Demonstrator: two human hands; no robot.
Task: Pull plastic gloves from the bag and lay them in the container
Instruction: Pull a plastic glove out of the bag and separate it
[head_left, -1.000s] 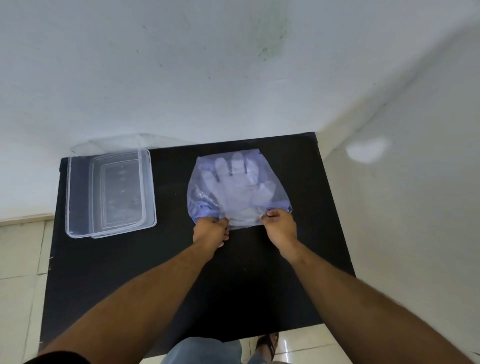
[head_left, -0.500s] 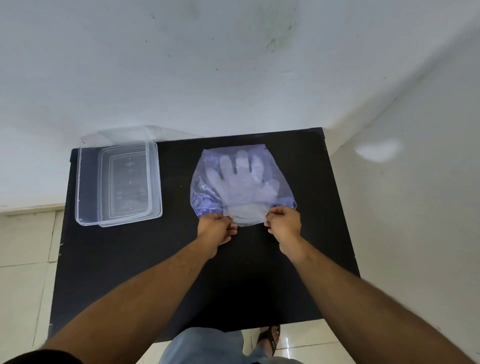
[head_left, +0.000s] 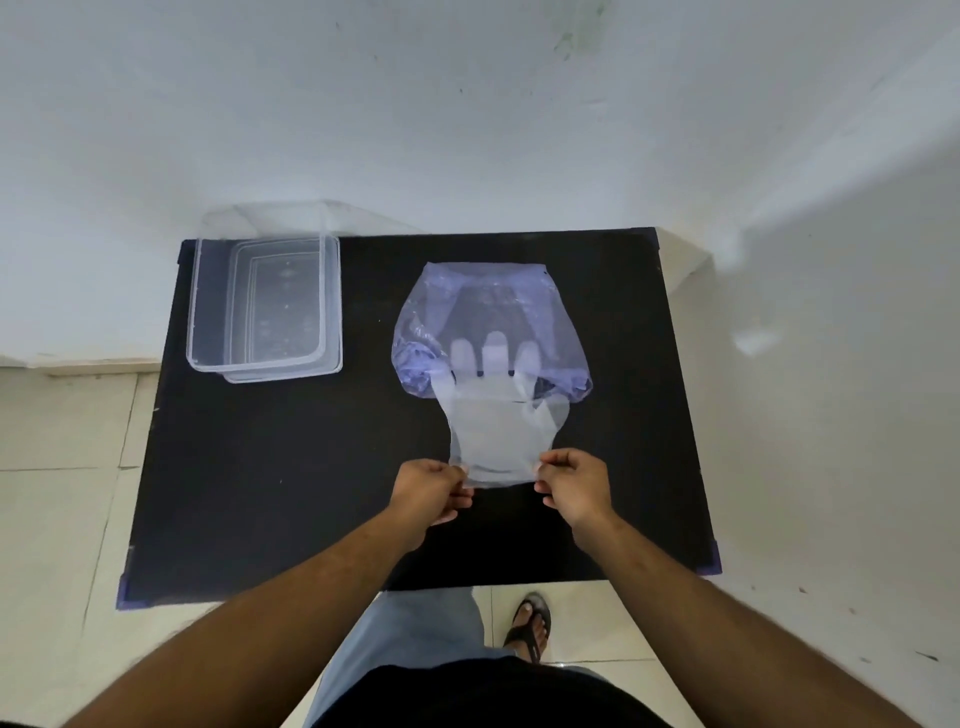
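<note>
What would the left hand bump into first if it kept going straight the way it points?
The left hand points away from the person, toward the glove it is pinching. Going straight on, it would probably meet the bluish bag next, though depth is hard to judge.

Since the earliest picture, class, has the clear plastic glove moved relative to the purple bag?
Yes. The clear plastic glove has slid toward the person, its cuff now well outside the purple bag; only the fingertips remain inside.

Bare table (head_left: 291, 467) between hands and container (head_left: 265, 306); wall (head_left: 415, 130) behind.
</note>
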